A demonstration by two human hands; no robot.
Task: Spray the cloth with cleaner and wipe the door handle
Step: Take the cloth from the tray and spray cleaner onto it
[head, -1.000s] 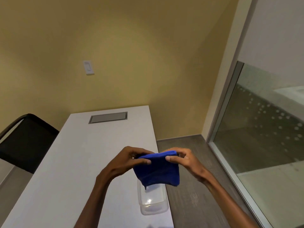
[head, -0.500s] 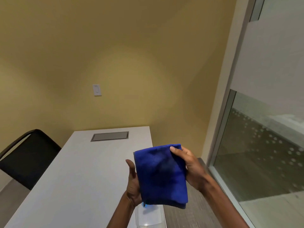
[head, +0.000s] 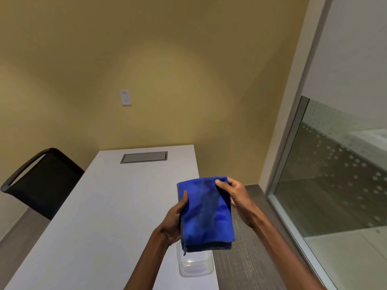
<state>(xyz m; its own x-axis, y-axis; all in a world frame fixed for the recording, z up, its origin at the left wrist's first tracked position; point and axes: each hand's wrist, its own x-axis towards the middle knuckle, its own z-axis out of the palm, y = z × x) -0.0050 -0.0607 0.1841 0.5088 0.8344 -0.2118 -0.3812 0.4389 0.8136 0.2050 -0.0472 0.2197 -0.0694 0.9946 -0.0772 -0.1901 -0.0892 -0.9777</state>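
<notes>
A folded blue cloth hangs upright in front of me, above the table's right edge. My left hand grips its left edge, thumb on the front. My right hand pinches the top right corner. A darker patch runs down the middle of the cloth. No spray bottle and no door handle are in view.
A clear plastic container sits on the white table below the cloth. A black chair stands at the table's left. A glass partition with a metal frame runs along the right, over grey floor.
The cloth went from bunched and low between both hands to flat, upright and higher. My left hand shifted to its left edge. The view tilted up.
</notes>
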